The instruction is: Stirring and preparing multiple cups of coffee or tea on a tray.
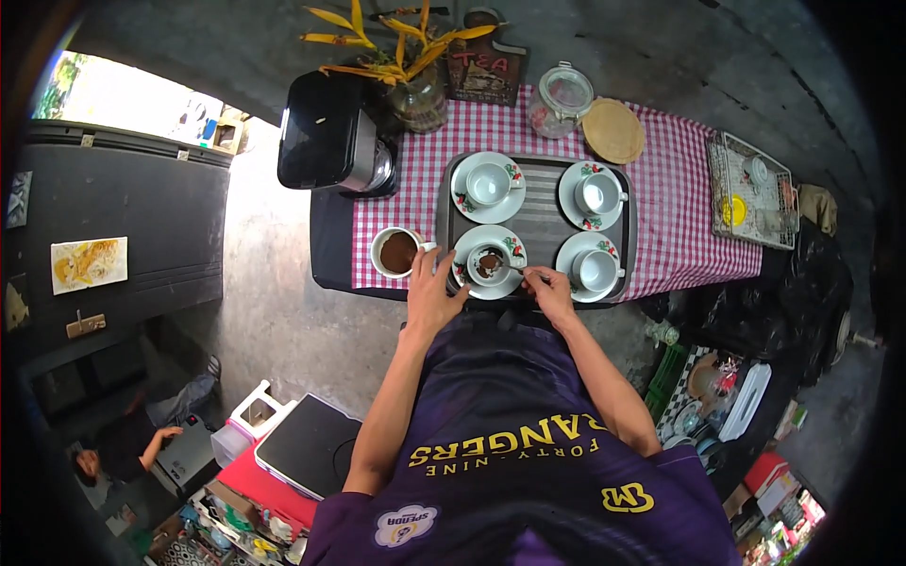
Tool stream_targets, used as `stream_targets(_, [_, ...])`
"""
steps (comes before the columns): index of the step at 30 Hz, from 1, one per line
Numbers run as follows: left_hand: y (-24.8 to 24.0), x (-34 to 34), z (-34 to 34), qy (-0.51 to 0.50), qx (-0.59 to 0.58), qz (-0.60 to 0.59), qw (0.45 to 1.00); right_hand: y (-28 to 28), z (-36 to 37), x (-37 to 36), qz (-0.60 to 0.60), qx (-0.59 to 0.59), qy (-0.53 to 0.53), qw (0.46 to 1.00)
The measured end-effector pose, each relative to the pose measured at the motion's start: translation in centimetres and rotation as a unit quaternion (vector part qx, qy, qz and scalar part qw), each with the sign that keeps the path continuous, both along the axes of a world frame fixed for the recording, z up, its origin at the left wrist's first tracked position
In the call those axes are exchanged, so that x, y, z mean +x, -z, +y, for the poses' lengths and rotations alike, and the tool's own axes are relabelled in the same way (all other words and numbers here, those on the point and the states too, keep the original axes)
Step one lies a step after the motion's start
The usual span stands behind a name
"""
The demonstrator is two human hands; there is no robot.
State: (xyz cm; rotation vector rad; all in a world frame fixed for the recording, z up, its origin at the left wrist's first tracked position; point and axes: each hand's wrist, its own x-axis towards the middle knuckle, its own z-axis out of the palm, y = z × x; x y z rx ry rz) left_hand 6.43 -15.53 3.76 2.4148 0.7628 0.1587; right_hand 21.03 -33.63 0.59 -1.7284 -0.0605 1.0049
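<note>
My right hand (550,292) pinches the handle of a small metal spoon (511,268). The spoon's bowl end is inside the front-left white cup (478,275), where some brown powder shows. That cup stands on a floral-rimmed saucer (486,291). My left hand (434,294) has its fingers spread between the saucer's left edge and a white mug (378,255); fingertips are by the mug's handle, but contact is hard to tell. Brown powder (398,252) fills much of the mug. Three more white cups (488,183), apparently empty, sit on matching saucers on the dark tray (540,168).
A black coffee maker (321,132) stands at the back left beside a flower vase (418,104). Behind the tray are a glass jar (564,94) and a round wooden lid (613,130). A wire basket (755,193) is at the right. Another person (132,439) is at the far lower left.
</note>
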Motion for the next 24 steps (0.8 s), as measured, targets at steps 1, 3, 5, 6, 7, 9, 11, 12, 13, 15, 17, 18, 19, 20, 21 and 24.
stream_targets(1, [0.3,0.0,-0.1,0.009,-0.014,0.003,1.0,0.3,-0.1,0.2,0.008,-0.002,-0.006,1.0])
stream_targets(3, [0.8,0.0,-0.2,0.015,-0.024,0.014,0.999,1.0,-0.3,0.2,0.002,0.003,-0.018,1.0])
stream_targets(5, [1.1,0.2,-0.1,0.038,-0.036,0.031,0.998,1.9,-0.5,0.3,-0.003,0.01,-0.026,1.0])
stream_targets(6, [1.3,0.3,0.0,0.039,-0.034,0.032,0.998,2.0,-0.5,0.2,-0.002,0.012,-0.024,1.0])
stream_targets(7, [1.5,0.5,0.1,0.05,-0.047,0.038,0.997,2.1,-0.6,0.1,-0.013,0.017,-0.026,0.999])
stream_targets(9, [1.7,0.8,0.5,0.065,-0.058,0.045,0.995,2.1,-0.5,0.0,-0.023,0.022,-0.023,0.999])
stream_targets(11, [1.9,1.3,0.6,0.091,-0.051,0.049,0.993,1.9,-0.6,-0.2,-0.032,0.023,-0.024,0.999])
stream_targets(12, [2.0,1.5,0.8,0.097,-0.05,0.048,0.993,1.8,-0.6,-0.2,-0.033,0.023,-0.018,0.999])
stream_targets(13, [2.1,1.8,0.9,0.105,-0.064,0.053,0.991,1.7,-0.6,-0.4,-0.036,0.017,-0.013,0.999])
stream_targets(15, [2.2,2.1,1.1,0.121,-0.072,0.071,0.987,1.6,-0.7,-0.7,-0.039,0.011,-0.004,0.999])
stream_targets(17, [2.7,2.2,1.3,0.139,-0.065,0.071,0.986,1.6,-0.9,-0.9,-0.043,0.013,0.005,0.999])
stream_targets(18, [2.8,2.2,1.4,0.155,-0.057,0.073,0.984,1.5,-0.9,-1.1,-0.043,0.012,0.008,0.999])
stream_targets(19, [2.8,2.2,1.4,0.158,-0.057,0.073,0.983,1.4,-1.0,-1.2,-0.048,0.008,0.01,0.999])
stream_targets(20, [2.8,2.2,1.4,0.156,-0.065,0.072,0.983,1.4,-1.0,-1.2,-0.054,0.003,0.012,0.998])
stream_targets(21, [2.6,2.3,1.3,0.155,-0.072,0.071,0.983,1.2,-1.1,-1.2,-0.05,-0.007,0.01,0.999])
stream_targets(24, [2.2,2.4,1.5,0.144,-0.078,0.072,0.984,1.6,-1.1,-1.7,-0.064,0.015,0.025,0.998])
